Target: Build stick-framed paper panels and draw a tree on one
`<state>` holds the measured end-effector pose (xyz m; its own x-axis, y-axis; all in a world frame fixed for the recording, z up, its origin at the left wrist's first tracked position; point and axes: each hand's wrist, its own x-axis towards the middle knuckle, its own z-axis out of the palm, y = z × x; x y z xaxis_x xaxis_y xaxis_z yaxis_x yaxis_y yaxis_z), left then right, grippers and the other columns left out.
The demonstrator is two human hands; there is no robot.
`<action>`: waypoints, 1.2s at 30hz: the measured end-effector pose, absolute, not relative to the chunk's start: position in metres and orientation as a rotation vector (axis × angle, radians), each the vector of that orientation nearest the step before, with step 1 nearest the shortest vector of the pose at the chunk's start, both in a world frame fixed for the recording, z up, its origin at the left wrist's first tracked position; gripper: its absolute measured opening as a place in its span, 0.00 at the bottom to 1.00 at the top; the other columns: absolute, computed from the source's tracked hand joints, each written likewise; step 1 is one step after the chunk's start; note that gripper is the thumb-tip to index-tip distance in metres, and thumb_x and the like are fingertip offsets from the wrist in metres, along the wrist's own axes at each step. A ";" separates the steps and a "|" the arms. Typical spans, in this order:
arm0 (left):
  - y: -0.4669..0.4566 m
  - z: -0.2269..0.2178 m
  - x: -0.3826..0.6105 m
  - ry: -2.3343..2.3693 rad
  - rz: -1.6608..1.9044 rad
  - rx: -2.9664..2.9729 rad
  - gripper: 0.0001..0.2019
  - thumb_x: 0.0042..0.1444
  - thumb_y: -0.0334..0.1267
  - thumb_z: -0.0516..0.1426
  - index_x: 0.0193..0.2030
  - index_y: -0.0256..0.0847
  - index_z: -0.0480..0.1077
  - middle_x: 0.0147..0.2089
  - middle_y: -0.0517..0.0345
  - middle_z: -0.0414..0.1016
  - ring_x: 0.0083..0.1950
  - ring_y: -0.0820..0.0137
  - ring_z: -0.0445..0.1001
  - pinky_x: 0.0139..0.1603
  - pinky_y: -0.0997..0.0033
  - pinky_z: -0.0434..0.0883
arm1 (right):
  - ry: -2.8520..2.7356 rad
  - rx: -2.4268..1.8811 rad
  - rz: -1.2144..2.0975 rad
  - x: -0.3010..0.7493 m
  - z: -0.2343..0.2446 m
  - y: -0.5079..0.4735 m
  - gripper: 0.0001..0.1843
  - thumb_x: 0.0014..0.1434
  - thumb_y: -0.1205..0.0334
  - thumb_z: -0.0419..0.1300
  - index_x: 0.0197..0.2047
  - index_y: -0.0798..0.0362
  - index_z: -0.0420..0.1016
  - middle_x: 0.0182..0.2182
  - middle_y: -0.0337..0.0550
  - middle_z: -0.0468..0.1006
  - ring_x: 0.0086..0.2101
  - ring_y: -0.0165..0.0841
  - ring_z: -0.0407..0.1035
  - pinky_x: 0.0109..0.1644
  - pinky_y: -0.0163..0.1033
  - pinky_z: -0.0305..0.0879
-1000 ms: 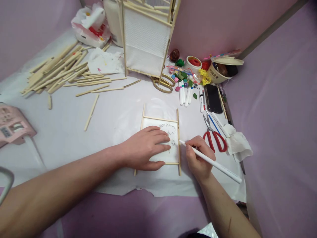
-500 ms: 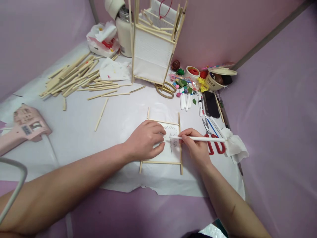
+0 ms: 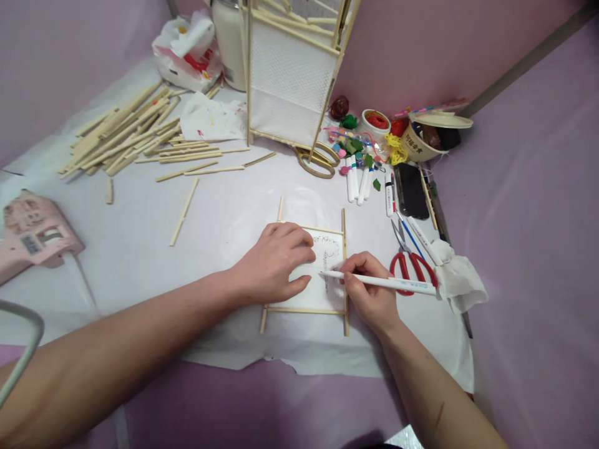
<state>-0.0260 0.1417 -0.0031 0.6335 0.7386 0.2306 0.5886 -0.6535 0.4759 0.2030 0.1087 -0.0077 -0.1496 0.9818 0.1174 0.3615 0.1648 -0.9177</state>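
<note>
My right hand grips a slim white pen, its tip at or just over a white sheet. Dark marks show on that sheet around the pen tip. Thin wooden sticks form a frame around the sheet, their ends sticking out past the corners. Resting on the left part of the sheet is my left hand, fingers apart and holding nothing. It hides part of the drawing and most of the frame's left side.
Behind stands a stick-and-white-panel structure, with gold scissors at its foot. Loose sticks lie left of it. A pink glue gun is far left. Right are red-handled scissors, a phone, markers and crumpled tissue.
The pen tip has moved slightly down the sheet, and the pen now slants more. My left hand stays on the sheet. The view has shifted a little.
</note>
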 end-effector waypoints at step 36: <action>0.143 -0.003 -0.026 1.048 0.508 2.493 0.11 0.58 0.42 0.61 0.45 0.42 0.73 0.54 0.51 0.72 0.60 0.55 0.66 0.60 0.50 0.57 | -1.773 -1.333 0.886 0.199 0.000 0.112 0.08 0.60 0.66 0.58 0.35 0.50 0.80 0.28 0.39 0.79 0.29 0.32 0.73 0.34 0.38 0.67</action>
